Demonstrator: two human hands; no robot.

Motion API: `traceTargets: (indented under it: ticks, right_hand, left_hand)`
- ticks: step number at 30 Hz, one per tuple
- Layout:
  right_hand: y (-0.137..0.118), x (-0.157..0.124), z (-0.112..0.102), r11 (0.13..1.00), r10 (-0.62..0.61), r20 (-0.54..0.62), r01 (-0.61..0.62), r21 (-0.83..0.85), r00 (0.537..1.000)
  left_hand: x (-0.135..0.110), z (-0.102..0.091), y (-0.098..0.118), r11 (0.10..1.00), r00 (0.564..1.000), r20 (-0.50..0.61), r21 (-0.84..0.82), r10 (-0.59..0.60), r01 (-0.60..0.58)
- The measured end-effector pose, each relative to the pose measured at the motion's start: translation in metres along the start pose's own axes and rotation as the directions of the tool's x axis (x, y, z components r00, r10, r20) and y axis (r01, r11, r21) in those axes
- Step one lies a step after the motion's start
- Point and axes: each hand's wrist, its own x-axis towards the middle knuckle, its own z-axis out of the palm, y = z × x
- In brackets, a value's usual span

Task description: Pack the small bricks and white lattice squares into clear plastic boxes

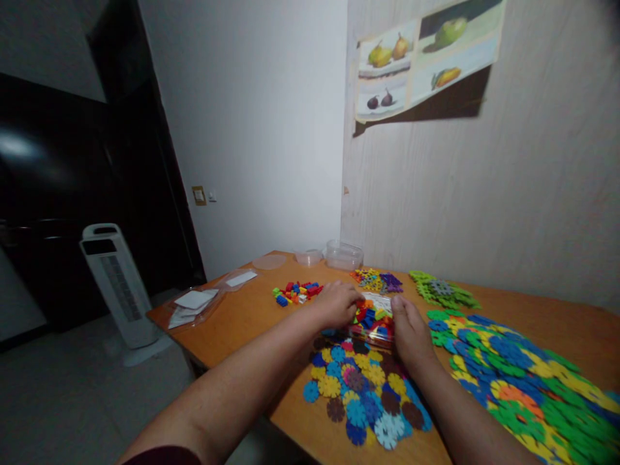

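My left hand (336,303) and my right hand (411,330) grip the two sides of a clear plastic bag (374,316) packed with small coloured pieces. The bag rests on the wooden table (242,310). Both hands have fingers curled onto the bag. Just in front of it lies a flat cluster of round snowflake-shaped discs (361,394) in blue, yellow, brown and pink. A small pile of coloured bricks (296,292) sits left of my left hand.
A wide spread of joined green, blue and yellow discs (523,374) covers the table's right side. Green discs (443,292), purple and yellow discs (376,280), clear plastic tubs (343,254), lids and plastic sleeves (194,303) lie farther back. A white tower fan (116,287) stands on the floor.
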Motion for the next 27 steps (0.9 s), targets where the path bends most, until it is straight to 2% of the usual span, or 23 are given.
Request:
traceTargets:
  ticks: [5,12,14,16,18,20,22,24,26,27]
  right_hand:
    - [-0.001,0.000,-0.001,1.000,-0.007,0.010,0.007,-0.015,1.000]
    - [0.002,0.000,0.000,1.000,-0.008,0.005,0.008,-0.008,1.000]
    - [0.003,0.000,-0.001,1.000,-0.004,0.004,0.004,-0.012,1.000]
    - [0.004,0.001,-0.001,1.000,0.004,0.002,-0.004,-0.008,1.000]
    - [0.004,0.001,-0.002,1.000,0.005,-0.002,-0.005,-0.001,1.000]
    - [0.003,0.001,-0.002,1.000,0.007,-0.010,-0.007,0.004,1.000]
    - [0.002,0.000,-0.002,1.000,0.023,-0.013,-0.023,-0.003,1.000]
    - [0.000,-0.001,-0.003,0.999,0.032,-0.003,-0.032,-0.019,0.999]
    - [-0.001,-0.002,-0.003,0.999,0.018,0.014,-0.018,-0.031,1.000]
    - [-0.001,-0.003,-0.003,0.999,0.011,0.021,-0.010,-0.033,1.000]
  left_hand:
    - [0.002,0.004,0.001,0.999,0.998,0.048,0.040,-0.034,0.033]
    - [0.003,0.001,0.003,0.997,0.995,0.086,0.060,-0.050,0.045]
    - [0.004,0.002,0.002,0.998,0.996,0.074,0.044,-0.041,0.037]
    - [0.005,0.006,-0.004,0.999,0.999,0.017,-0.021,-0.042,0.043]
    - [0.006,0.009,-0.019,0.988,0.994,-0.070,-0.141,-0.080,0.070]
    - [0.005,0.011,-0.041,0.944,0.972,-0.147,-0.301,-0.185,0.134]
    - [0.000,0.011,-0.070,0.870,0.916,-0.199,-0.433,-0.348,0.237]
    - [-0.008,0.009,-0.100,0.799,0.830,-0.228,-0.485,-0.508,0.356]
    - [-0.017,0.008,-0.126,0.775,0.772,-0.239,-0.438,-0.589,0.456]
    - [-0.022,0.007,-0.137,0.774,0.763,-0.229,-0.395,-0.604,0.495]
